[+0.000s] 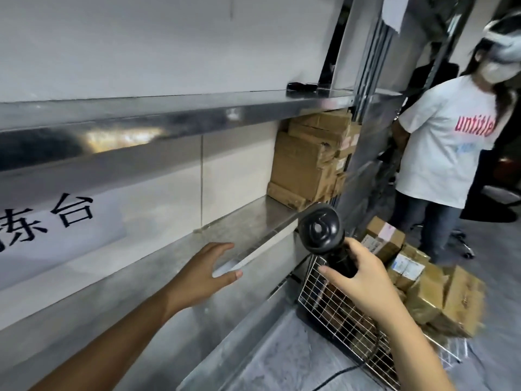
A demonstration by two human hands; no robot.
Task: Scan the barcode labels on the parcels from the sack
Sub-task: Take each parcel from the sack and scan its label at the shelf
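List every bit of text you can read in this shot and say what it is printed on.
"untitle", in red, cut off at the end: on the white T-shirt of the person standing at right.
"台", in large black print, after a character cut by the picture's edge: on the white paper sign on the shelf unit's front.
Labels on the cardboard parcels by the wire basket: too small and blurred to read.
Labels on the boxes on the shelf: unreadable.

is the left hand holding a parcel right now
No, the left hand is open and empty by the steel shelf; no parcel in it.
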